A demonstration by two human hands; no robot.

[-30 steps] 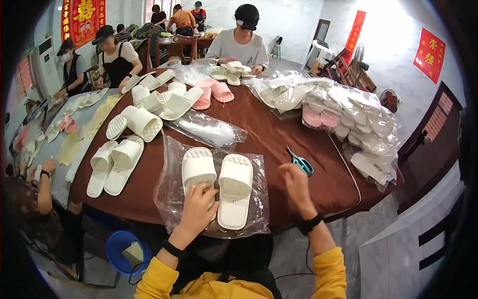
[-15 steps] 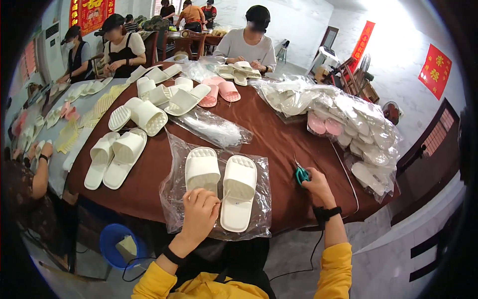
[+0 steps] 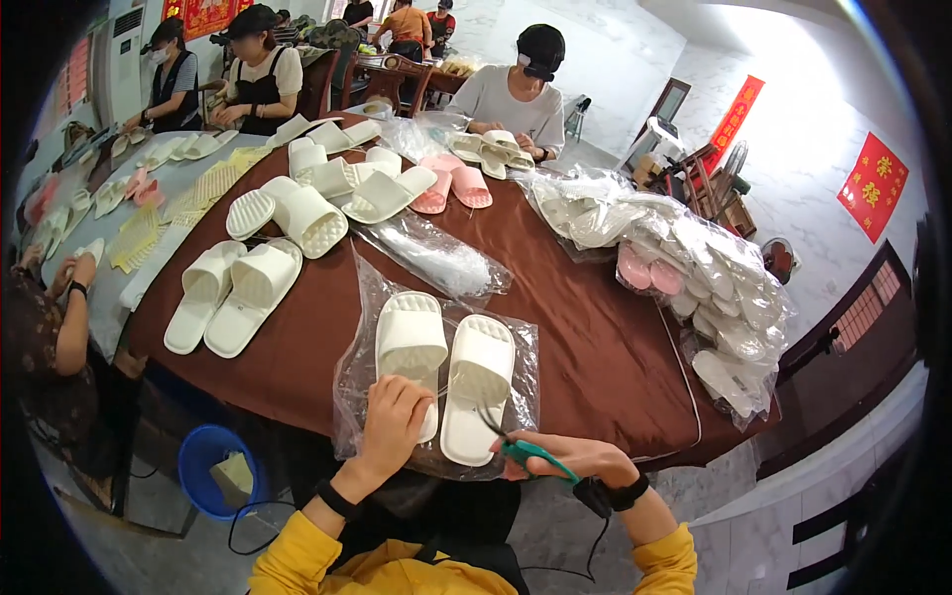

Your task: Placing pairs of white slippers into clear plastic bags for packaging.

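Observation:
A pair of white slippers lies on a clear plastic bag (image 3: 354, 402) at the table's near edge. My left hand (image 3: 395, 416) is closed in a pinch over the left slipper (image 3: 412, 332), covering its lower part; what the fingertips hold is too fine to make out. Across the heel of the right slipper (image 3: 478, 416) reach the dark blades of scissors (image 3: 537, 457) with teal handles. These are gripped in my right hand (image 3: 585, 456), the blades pointing up and left toward my left fingers.
More white slippers (image 3: 248, 293) and a pink pair (image 3: 451, 186) lie on the brown cloth (image 3: 595, 347). Bagged slippers (image 3: 709, 263) are heaped at the right. Below the table's left side stands a blue bin (image 3: 203, 461). A person (image 3: 516, 104) works across the table; others sit at the left.
My right hand has lifted the scissors from the cloth at the right and brought them left over the right slipper. My left hand keeps its pinch in nearly the same place.

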